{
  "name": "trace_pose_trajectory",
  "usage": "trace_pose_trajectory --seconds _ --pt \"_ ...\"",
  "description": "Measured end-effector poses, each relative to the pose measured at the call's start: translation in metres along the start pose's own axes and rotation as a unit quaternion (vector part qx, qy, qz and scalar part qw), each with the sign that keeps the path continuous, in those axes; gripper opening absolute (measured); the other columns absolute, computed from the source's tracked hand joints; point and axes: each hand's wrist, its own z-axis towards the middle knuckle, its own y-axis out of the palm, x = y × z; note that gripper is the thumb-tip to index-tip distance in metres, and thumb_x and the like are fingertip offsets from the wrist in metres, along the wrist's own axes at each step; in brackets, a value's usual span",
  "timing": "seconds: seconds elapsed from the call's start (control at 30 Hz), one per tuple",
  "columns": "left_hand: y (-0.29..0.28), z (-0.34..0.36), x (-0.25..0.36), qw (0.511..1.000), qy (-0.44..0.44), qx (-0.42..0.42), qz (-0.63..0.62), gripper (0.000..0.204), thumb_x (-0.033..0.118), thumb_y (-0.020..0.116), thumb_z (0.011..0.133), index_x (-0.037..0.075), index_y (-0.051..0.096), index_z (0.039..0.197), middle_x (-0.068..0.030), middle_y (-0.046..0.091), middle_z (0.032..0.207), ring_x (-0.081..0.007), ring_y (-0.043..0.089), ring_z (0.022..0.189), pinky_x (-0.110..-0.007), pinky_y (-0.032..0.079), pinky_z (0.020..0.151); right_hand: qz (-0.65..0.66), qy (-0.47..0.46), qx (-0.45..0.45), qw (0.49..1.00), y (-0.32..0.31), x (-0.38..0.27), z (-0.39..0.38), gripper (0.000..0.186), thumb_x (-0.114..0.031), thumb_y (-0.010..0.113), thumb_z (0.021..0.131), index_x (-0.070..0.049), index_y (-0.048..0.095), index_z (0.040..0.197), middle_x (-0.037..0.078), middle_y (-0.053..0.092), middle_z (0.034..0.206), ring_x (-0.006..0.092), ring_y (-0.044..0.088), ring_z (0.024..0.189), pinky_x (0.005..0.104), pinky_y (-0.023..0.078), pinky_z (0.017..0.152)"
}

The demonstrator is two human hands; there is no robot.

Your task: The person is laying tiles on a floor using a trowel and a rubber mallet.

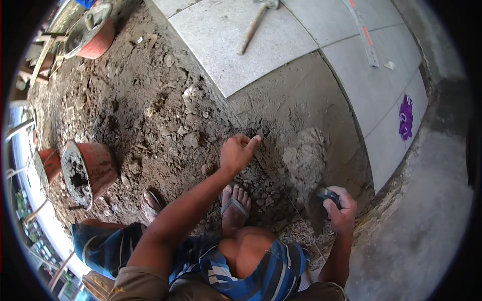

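My right hand (342,210) grips the dark handle of a trowel (317,213), its blade tilted down at the near edge of a heap of wet mortar (306,158). That heap sits on a smoothed grey mortar bed (296,95). My left hand (237,154) is closed over the rubble at the bed's left edge, thumb against the curled fingers; whatever they may pinch is too small to make out. A thin string (293,203) runs across the ground between my hands. Pale floor tiles (241,55) border the bed on the far side and the right.
On the far tile lies a hammer (251,30); a long ruler-like strip (364,35) and a purple cloth-like item (405,118) rest on the right-hand tiles. Orange buckets (100,168) and another bucket (98,42) stand on rough rubble (165,105) at left. A concrete ledge (416,215) curves along the right.
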Motion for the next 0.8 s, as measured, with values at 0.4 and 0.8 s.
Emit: trace_pose_trajectory --seconds 0.4,0.8 --pt "0.032 -0.018 -0.052 0.929 0.043 0.073 -0.36 0.022 0.02 0.068 0.096 0.001 0.062 0.085 0.0044 0.056 0.068 -0.003 0.047 0.065 -0.026 0.041 0.058 0.28 0.285 -0.298 0.867 0.072 0.066 0.103 0.033 -0.032 0.054 0.103 -0.002 0.064 0.113 -0.001 0.05 0.06 0.0067 0.041 0.041 0.024 0.031 0.039" --pt "0.03 -0.015 -0.056 0.917 -0.008 -0.036 -0.397 0.015 0.017 0.063 0.1 0.003 0.064 0.094 0.0068 0.057 0.075 -0.0027 0.047 0.066 -0.023 0.041 0.061 -0.227 -0.16 -0.058 0.959 0.093 0.0 0.072 0.039 -0.023 0.067 0.09 -0.008 0.066 0.126 0.021 0.072 0.094 0.0412 0.07 0.08 0.0477 0.056 0.067"
